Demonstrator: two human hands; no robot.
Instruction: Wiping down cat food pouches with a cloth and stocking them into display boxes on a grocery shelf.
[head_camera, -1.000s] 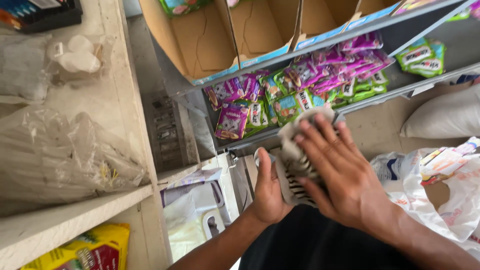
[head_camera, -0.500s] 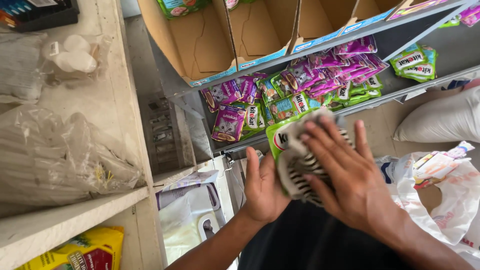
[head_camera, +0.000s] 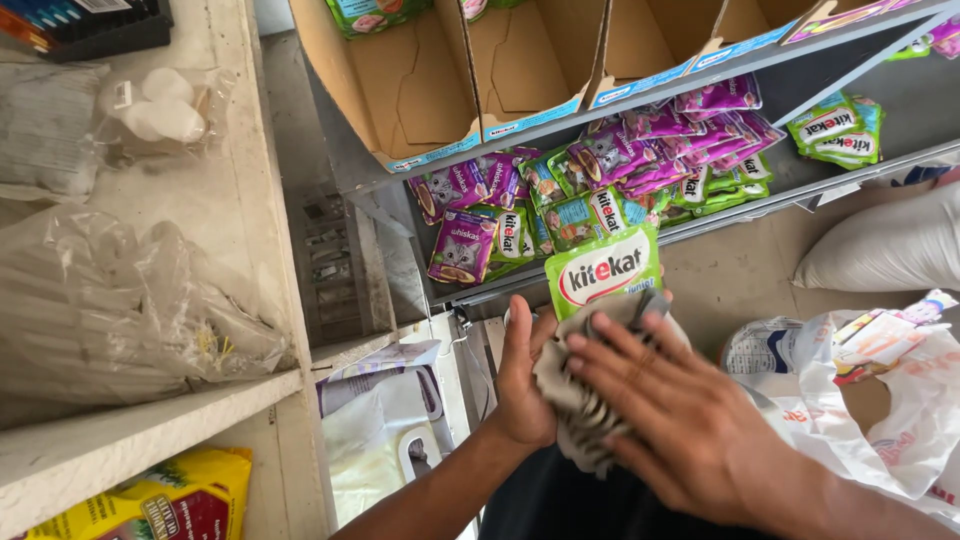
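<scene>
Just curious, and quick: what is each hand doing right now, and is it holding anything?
Left hand: closed on a green pouch, held from behind.
Right hand: open, fingers spread, pressing a striped cloth against the pouch.

1. Pouch stands upright between the left hand and right hand, at lower centre.
2. Cloth lies against the pouch's near face, under the right hand's fingers; left hand is at the pouch's left edge.
3. Metal shelf runs behind the pouch, with loose pouches lying on it.
4. Cardboard boxes sit on the shelf level above.
5. Sack lies on the floor to the right, below the shelf.
6. Plastic bags lie just right of the right hand.
7. Wooden shelf stands at left, bearing wrapped bundles.
</scene>
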